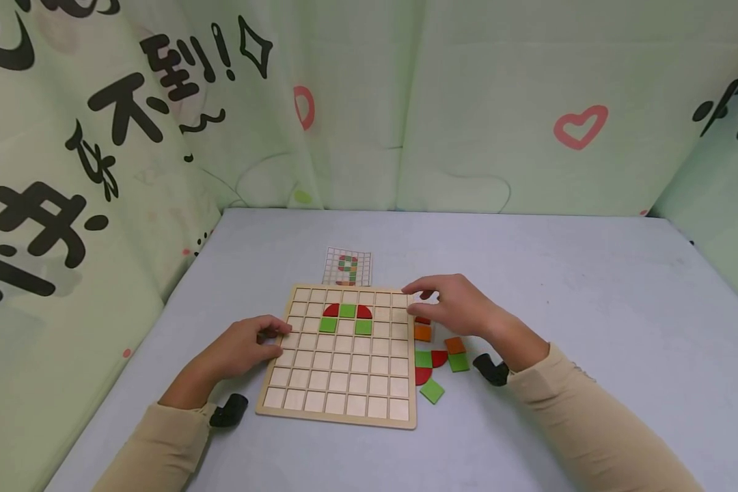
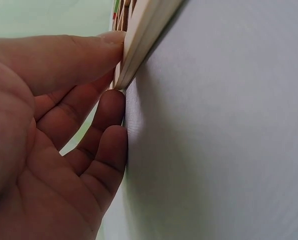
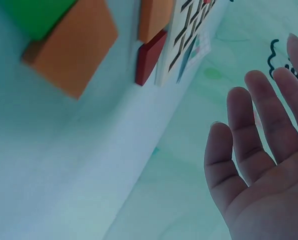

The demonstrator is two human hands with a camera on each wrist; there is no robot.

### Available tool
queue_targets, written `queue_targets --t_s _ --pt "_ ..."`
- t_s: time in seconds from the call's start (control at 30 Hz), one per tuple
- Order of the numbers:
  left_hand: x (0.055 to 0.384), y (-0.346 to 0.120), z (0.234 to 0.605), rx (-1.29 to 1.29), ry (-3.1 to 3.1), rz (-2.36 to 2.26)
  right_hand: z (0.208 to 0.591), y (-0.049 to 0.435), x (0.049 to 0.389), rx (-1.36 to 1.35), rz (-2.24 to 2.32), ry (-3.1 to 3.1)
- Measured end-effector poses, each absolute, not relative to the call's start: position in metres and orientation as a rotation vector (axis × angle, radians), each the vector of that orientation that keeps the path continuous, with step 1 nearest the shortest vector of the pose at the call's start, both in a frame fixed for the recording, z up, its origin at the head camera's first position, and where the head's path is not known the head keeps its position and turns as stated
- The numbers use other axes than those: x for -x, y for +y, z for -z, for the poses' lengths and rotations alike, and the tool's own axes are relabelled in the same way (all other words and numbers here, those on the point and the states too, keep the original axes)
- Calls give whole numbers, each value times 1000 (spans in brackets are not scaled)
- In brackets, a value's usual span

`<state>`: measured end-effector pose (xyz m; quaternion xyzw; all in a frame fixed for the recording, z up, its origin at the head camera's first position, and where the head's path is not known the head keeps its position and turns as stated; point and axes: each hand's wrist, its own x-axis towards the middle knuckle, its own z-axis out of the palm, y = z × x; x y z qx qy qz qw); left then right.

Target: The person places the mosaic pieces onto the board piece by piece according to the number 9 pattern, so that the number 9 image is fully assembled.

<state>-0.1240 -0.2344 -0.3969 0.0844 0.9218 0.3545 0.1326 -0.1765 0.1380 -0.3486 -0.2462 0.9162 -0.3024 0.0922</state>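
Note:
A wooden grid board (image 1: 338,383) lies on the table, its upper rows holding two red quarter-round tiles (image 1: 364,312) and three green square tiles (image 1: 347,311). At its left edge, my left hand (image 1: 242,348) rests with thumb and fingertips touching the frame; the left wrist view shows the thumb (image 2: 84,55) against that edge. My right hand (image 1: 458,304) hovers by the board's upper right corner, apart from the tiles. Its fingers (image 3: 244,130) are extended and hold nothing in the right wrist view. Just below it lie an orange square tile (image 1: 422,333) and a partly covered red tile (image 1: 422,320).
Behind the board lies a printed pattern card (image 1: 347,266). Several loose green, red and orange tiles (image 1: 432,391) are spread along the board's right side. The pale table (image 1: 559,287) ends at a printed green curtain (image 1: 480,102). Each wrist wears a black device (image 1: 229,411).

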Motion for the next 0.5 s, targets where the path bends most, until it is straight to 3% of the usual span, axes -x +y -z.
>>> queue_targets --t_s 0.5 --pt "125 -235 397 -247 2675 -1035 360 158 180 618 843 2685"
